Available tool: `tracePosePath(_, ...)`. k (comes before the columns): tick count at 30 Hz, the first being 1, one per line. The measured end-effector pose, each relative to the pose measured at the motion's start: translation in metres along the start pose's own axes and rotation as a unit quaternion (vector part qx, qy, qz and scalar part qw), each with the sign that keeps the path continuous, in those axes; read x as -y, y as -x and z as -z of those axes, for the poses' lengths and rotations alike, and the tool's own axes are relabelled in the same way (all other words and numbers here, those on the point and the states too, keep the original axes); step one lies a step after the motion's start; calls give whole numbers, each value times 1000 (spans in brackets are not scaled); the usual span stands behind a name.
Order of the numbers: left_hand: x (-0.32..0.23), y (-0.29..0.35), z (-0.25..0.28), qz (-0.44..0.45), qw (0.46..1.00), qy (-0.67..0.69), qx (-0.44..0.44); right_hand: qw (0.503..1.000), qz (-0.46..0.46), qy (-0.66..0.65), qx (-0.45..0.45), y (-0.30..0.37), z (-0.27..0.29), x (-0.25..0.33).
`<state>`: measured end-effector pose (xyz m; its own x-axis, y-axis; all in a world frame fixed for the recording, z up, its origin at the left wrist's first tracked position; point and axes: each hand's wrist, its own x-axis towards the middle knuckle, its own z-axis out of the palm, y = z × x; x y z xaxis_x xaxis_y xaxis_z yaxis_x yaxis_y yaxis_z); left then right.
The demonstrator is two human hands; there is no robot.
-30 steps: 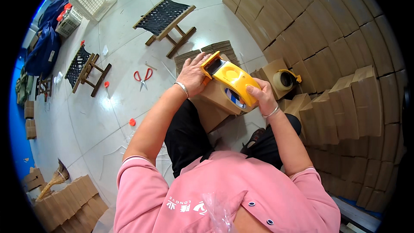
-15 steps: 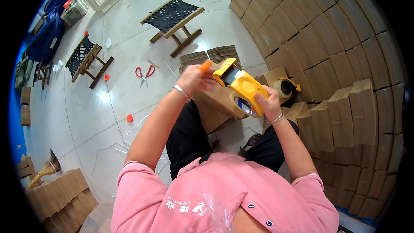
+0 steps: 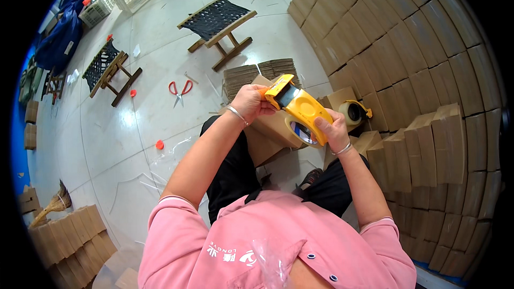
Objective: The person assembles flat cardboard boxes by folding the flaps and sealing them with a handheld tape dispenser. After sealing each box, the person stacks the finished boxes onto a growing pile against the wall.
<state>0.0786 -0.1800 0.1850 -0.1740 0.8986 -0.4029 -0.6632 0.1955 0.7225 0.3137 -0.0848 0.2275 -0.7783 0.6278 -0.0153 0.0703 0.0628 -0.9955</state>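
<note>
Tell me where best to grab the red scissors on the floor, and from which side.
Probably by the red handle loops of the red scissors, coming straight down from above: they lie flat on the floor with blades pointing toward the person, nothing touching them.

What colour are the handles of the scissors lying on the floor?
Red, on the steel-bladed scissors, clearest in the head view.

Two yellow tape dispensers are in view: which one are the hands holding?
The nearer tape dispenser, held over the cardboard box by the left hand and right hand. The other dispenser sits untouched to the right.

Red scissors (image 3: 180,89) on the floor; two folding stools (image 3: 218,21) nearby; perhaps a broom (image 3: 53,203) at left
</note>
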Motion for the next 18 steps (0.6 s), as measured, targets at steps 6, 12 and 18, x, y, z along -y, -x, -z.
tracePosePath(6,-34,1,34,-115,972,-155,-134,998,-49,47,0,-3,1,18)
tracePosePath(12,-32,-4,67,-83,970,-159,-162,996,-76,52,11,-10,-4,20)
tracePosePath(18,-23,-18,92,-121,966,-163,-157,990,-79,116,2,-24,-20,24)
